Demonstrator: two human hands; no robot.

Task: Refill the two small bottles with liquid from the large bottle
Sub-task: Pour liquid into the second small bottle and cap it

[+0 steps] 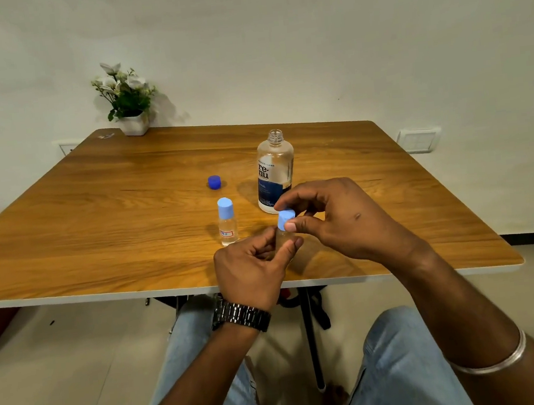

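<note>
Hands (pixel 275 234) met at six o'clock: left (pixel 252 266) closed round upright bottle (pixel 283 237), right (pixel 336 218) pinching cap (pixel 285 220) directly above, axis vertical; big bottle (pixel 275 171) uncapped at twelve.

Wood-top table (pixel 94 200) w/ potted flowers (pixel 128 98), white wall (pixel 274 36), tiled floor (pixel 64 388).

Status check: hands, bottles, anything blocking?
Left hand grips small bottle; right hand pinches its light blue cap. Second small bottle capped, large bottle open, dark blue cap on table. Nothing blocking.
</note>
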